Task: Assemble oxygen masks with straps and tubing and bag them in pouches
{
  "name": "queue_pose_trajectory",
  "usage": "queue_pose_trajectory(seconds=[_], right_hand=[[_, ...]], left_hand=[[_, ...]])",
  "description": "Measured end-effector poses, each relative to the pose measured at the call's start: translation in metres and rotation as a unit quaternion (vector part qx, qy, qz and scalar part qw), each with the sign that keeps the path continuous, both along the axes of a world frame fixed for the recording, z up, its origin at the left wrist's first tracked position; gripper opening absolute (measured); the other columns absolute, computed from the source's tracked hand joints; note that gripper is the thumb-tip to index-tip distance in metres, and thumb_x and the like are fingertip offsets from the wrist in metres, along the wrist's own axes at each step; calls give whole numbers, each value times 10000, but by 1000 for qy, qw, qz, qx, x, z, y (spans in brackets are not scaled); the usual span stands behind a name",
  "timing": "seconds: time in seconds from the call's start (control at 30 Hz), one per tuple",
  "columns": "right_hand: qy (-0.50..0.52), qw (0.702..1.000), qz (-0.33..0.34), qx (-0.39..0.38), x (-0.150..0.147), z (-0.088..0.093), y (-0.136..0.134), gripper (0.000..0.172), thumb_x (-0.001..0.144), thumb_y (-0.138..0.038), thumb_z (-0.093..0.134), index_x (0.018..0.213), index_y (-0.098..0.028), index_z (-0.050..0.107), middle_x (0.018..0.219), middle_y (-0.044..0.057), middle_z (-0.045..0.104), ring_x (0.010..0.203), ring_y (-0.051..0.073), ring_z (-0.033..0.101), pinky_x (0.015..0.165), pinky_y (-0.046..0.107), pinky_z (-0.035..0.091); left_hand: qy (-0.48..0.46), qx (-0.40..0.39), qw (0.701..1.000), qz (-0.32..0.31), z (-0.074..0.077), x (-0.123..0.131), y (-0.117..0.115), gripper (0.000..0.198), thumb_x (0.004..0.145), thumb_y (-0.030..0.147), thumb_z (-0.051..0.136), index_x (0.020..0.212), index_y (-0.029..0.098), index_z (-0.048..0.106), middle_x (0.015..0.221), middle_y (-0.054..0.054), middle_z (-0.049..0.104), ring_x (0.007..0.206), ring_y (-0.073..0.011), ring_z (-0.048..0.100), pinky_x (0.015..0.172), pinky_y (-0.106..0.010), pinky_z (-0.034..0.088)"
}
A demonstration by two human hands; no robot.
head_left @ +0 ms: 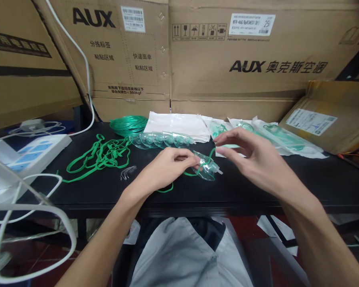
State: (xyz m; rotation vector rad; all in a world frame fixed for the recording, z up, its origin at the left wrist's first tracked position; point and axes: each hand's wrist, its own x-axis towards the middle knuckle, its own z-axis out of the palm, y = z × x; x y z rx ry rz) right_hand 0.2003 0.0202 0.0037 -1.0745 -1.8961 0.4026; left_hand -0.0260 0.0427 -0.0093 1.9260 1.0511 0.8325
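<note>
My left hand [179, 163] is closed around the edge of a clear green plastic mask [208, 171], whose white-tipped port points right. A green strap [210, 156] runs through the mask's side, and a loop of it hangs below my left hand. The thumb and forefinger of my right hand [245, 153] pinch the strap's upper end above the mask. Behind my left hand lies a row of nested clear masks [161, 139]. A tangle of green straps [107, 157] is on the black table to the left, beside several thin metal strips [127, 172].
A coil of green tubing [128, 124] and a white paper stack [178, 124] stand at the back. Bagged green items [287, 137] lie at the right, near a taped carton [326, 115]. White cables [68, 223] and a power strip [44, 153] occupy the left.
</note>
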Motion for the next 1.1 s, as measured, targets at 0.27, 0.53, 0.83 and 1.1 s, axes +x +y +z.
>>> queue_pose_trajectory(seconds=[0.27, 0.53, 0.83, 1.1], right_hand=[[-155, 982, 28, -105, -11, -19, 1, 563, 895, -509, 717, 1415, -397, 533, 1281, 20, 680, 1053, 266, 660, 884, 429, 535], [-208, 975, -30, -70, -1, -21, 8, 597, 891, -562, 697, 1435, -366, 548, 1359, 46, 658, 1109, 301, 657, 920, 448, 517], [-182, 977, -49, -99, -6, -14, 3, 555, 878, -537, 716, 1385, -334, 620, 1348, 39, 682, 1126, 318, 659, 947, 457, 521], [-4, 997, 10, -74, -6, -17, 11, 381, 847, -391, 780, 1184, -315, 619, 1295, 26, 656, 1226, 278, 614, 888, 371, 545]], left_hand=[[137, 89, 986, 44, 11, -27, -3, 373, 931, 602, 581, 1071, 329, 792, 821, 37, 730, 661, -154, 563, 611, -247, 388], [331, -5, 943, 24, 27, -74, -20, 244, 763, 518, 779, 926, 337, 776, 781, 42, 689, 718, -171, 626, 609, -225, 431], [330, -11, 944, 12, 18, -73, -13, 169, 882, 443, 665, 969, 359, 783, 897, 40, 739, 830, -182, 660, 669, -237, 441], [125, 88, 987, 39, 22, -45, -8, 358, 953, 576, 582, 997, 264, 750, 953, 16, 734, 886, -186, 655, 760, -259, 459]])
